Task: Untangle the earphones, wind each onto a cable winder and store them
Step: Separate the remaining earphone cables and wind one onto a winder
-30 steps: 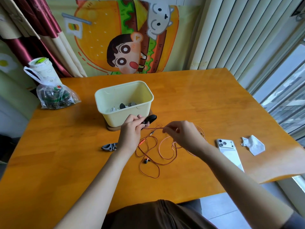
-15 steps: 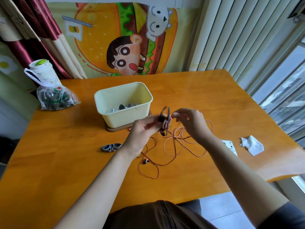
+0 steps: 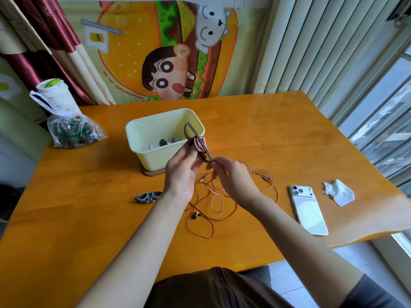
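My left hand (image 3: pixel 181 172) holds a dark cable winder (image 3: pixel 196 142) upright above the table, with a few turns of copper-red cable round its middle. My right hand (image 3: pixel 231 176) pinches the winder's lower tip and the cable next to it. The rest of the red earphone cable (image 3: pixel 213 205) lies in loose loops on the table under both hands, one dark earbud (image 3: pixel 195 216) at the front. A second grey winder (image 3: pixel 148 196) lies flat to the left. A pale yellow storage box (image 3: pixel 155 127) behind holds several small items.
A white phone (image 3: pixel 309 210) and a crumpled tissue (image 3: pixel 339 192) lie at the right. A clear plastic bag (image 3: pixel 71 132) with a white cup (image 3: pixel 56 94) stands at the far left. The box sits on a brown wooden base (image 3: pixel 151 172).
Both hands lifted the winder from table level to in front of the box. The winder turned upright and more cable now sits round it. The right hand moved in to its lower tip.
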`<action>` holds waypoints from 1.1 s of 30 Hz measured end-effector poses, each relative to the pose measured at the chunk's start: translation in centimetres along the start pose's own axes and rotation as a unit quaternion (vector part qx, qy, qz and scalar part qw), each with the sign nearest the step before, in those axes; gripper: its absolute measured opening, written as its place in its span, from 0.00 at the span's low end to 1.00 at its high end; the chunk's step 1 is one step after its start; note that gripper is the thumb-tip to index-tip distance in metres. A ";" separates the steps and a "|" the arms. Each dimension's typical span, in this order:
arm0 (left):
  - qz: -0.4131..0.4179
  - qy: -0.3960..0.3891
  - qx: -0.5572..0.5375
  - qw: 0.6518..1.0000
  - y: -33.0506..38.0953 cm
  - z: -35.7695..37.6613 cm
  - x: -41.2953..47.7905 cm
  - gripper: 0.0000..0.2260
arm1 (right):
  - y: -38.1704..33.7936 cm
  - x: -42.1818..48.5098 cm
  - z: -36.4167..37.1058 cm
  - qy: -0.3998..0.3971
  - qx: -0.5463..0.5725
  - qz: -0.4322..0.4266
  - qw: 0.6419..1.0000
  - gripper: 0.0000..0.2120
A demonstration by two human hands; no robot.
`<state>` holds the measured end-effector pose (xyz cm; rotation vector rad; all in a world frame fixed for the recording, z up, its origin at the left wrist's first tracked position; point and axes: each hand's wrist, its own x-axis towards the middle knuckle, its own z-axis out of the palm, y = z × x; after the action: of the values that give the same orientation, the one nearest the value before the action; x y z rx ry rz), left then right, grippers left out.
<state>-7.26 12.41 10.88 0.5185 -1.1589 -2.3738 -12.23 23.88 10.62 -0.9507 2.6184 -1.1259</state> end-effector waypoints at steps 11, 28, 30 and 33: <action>0.018 0.014 0.044 0.999 -0.3 0.3 -0.4 0.11 | -0.2 -0.4 0.0 -0.061 -0.002 0.000 0.998 0.11; 0.282 -0.095 0.558 0.775 -2.2 -3.7 0.8 0.15 | 0.9 0.4 -4.4 -0.072 -0.139 -0.003 0.988 0.11; 0.283 -0.105 0.562 0.770 -2.2 -3.6 0.9 0.16 | 1.3 0.7 -5.0 -0.062 -0.152 -0.001 0.986 0.10; 0.243 -0.147 0.541 0.792 -1.8 -3.2 0.8 0.16 | 2.0 1.1 -5.5 -0.046 -0.153 0.010 0.987 0.10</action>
<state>-6.66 10.93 7.49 0.1145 -2.4189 -1.1803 -16.02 27.63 13.26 -1.0000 2.7660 -0.6656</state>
